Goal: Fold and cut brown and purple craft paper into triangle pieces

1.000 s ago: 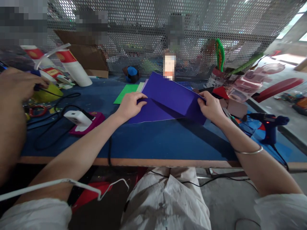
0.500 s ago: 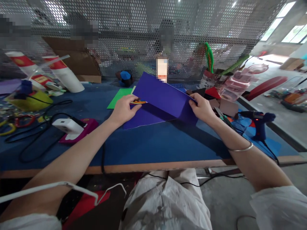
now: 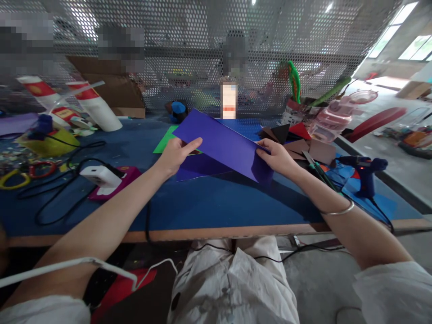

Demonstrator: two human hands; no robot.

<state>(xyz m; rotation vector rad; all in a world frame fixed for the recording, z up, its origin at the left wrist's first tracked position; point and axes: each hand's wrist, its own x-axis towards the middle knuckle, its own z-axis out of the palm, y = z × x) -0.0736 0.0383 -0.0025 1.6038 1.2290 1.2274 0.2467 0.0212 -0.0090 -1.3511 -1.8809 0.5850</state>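
A purple sheet of card (image 3: 219, 141) is held tilted above the table between both hands. My left hand (image 3: 175, 155) pinches its left edge, thumb on top and fingers hidden underneath. At the right end, my right hand (image 3: 276, 155) grips the sheet's edge between thumb and fingers. Beneath it lies a second purple sheet (image 3: 199, 168), partly covered and in shadow. A green sheet (image 3: 164, 139) shows just behind my left hand, flat on the table.
On the right are a blue glue gun (image 3: 366, 175), paper scraps (image 3: 322, 150) and a pink plastic container (image 3: 327, 119). A white charger on a purple power strip (image 3: 116, 184), black cables and scissors (image 3: 15, 179) lie left. A perforated metal screen (image 3: 189, 58) stands behind the table (image 3: 209, 207).
The held purple sheet has shifted slightly and dropped lower at its right end. My left thumb now lies on top of it; earlier that hand was beside yellow-orange pieces, now mostly covered.
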